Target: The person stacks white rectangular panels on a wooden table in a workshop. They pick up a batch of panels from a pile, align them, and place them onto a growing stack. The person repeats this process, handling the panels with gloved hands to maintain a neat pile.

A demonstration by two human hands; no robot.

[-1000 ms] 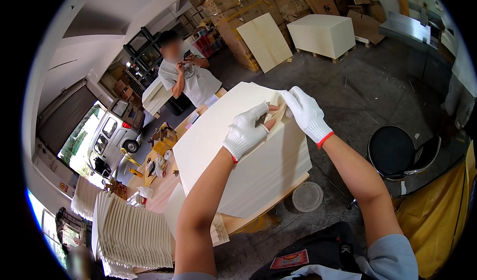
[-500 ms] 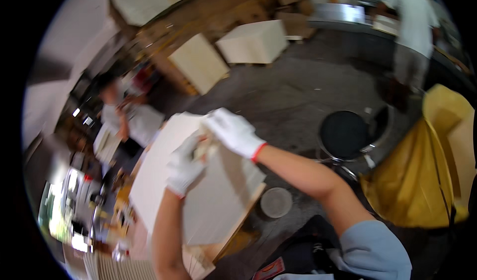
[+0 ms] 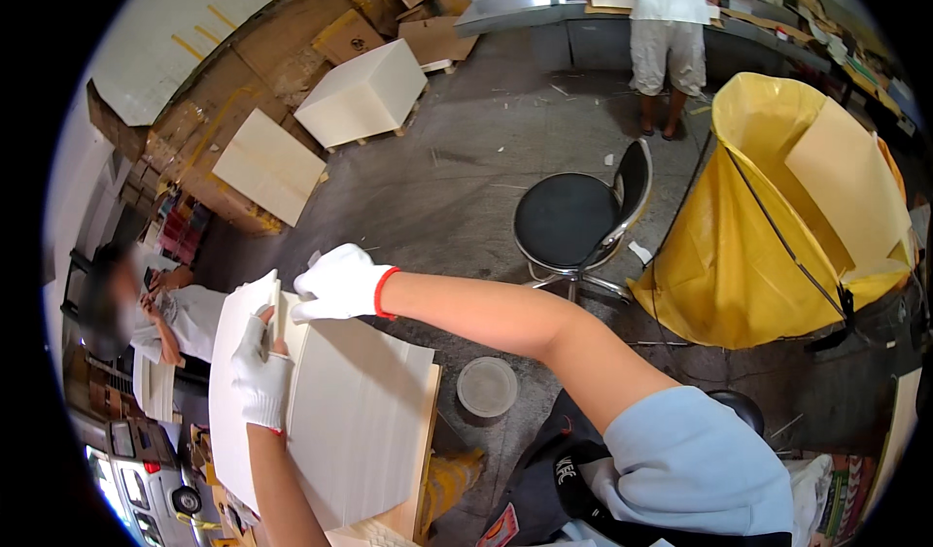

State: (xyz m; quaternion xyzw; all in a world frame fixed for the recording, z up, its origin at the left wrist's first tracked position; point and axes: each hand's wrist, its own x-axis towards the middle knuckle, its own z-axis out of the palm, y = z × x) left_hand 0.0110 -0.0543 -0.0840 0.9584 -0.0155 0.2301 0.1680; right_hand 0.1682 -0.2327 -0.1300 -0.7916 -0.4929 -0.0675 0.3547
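Resting the left hand (image 3: 260, 377) on a stack of pale sheets (image 3: 355, 411), with the right hand (image 3: 338, 282) just beside it.
The left hand, white-gloved with bare thumb and forefinger tips, is partly open, those tips parted at the stack's edge; I cannot tell whether they pinch a sheet. The right hand, gloved with a red cuff, is half curled at the far corner, its hold unclear too. The stack lies beneath both. Right of the right hand are a black chair (image 3: 569, 222) and, farther out, a yellow bag (image 3: 748, 256).
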